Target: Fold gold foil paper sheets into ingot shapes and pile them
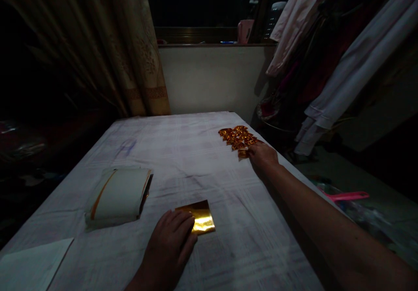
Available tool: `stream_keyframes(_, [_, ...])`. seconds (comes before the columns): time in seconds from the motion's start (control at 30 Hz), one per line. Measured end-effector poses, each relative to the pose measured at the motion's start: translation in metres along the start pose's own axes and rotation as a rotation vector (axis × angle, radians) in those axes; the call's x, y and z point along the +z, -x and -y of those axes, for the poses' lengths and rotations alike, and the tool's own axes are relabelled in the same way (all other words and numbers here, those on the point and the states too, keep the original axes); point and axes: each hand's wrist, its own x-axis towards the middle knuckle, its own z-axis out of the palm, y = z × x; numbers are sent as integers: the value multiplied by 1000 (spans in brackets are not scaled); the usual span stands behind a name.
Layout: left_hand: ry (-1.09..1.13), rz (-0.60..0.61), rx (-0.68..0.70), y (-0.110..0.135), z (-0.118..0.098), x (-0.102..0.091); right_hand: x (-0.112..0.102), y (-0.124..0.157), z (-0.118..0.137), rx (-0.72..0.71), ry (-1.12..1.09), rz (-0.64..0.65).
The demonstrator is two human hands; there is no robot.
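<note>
A square sheet of gold foil paper [201, 218] lies on the cloth-covered table [183, 151] near me. My left hand [170, 245] rests flat on the sheet's left part, fingers stretched out. My right hand [262, 157] reaches far to the right edge of the table. Its fingers are closed at a folded gold piece [242, 153] at the near end of a pile of several folded gold pieces [238, 136]. Whether they grip the piece is hard to tell.
A stack of white-backed sheets [117, 197] lies left of the foil. A white paper [32, 265] sits at the near left corner. A curtain [107, 47] hangs at the left, clothes [333, 55] at the right. A pink object [346, 195] lies beyond the table's right edge.
</note>
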Motion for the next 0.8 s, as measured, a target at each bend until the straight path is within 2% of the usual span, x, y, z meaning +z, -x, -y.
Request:
stream_keyframes(0.53, [-4,35,-34,5,2,4,-9,-13,8,43,69,2])
stream_keyframes(0.67, [10,37,-30,2,1,2,-12,-3,8,43,55,-22])
stream_keyframes(0.8, [28,23,-28,-1,-1,1,-12,27,18,0,11,-71])
